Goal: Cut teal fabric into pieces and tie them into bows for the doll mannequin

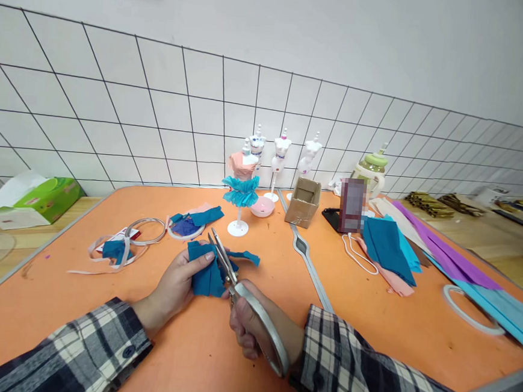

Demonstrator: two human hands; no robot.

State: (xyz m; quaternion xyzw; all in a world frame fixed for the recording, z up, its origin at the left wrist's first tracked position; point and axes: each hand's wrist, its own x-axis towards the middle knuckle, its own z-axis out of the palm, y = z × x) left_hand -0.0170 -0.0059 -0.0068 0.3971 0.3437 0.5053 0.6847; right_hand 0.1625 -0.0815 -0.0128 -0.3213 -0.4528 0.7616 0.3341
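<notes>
Between thumb and fingers, my left hand point(178, 283) pinches a folded piece of teal crepe paper point(207, 279). My right hand point(258, 319) grips metal scissors point(259, 313) by the handles. Their blades point up and away, lying across the right side of the teal piece. A narrow teal strip sticks out to the right beyond the blades. Straight ahead stands a small white mannequin point(238, 218) dressed in a peach top and a ruffled turquoise skirt point(240, 190).
Ribbon rolls point(145, 230) and teal scraps lie at left. Behind are more mannequins point(281, 155), a pink bowl point(262, 206), and a cardboard box point(303, 203). To the right are a phone point(352, 204), a green-lidded jug point(373, 168), and crepe paper sheets point(387, 245). A tissue pack point(52, 204) sits far left.
</notes>
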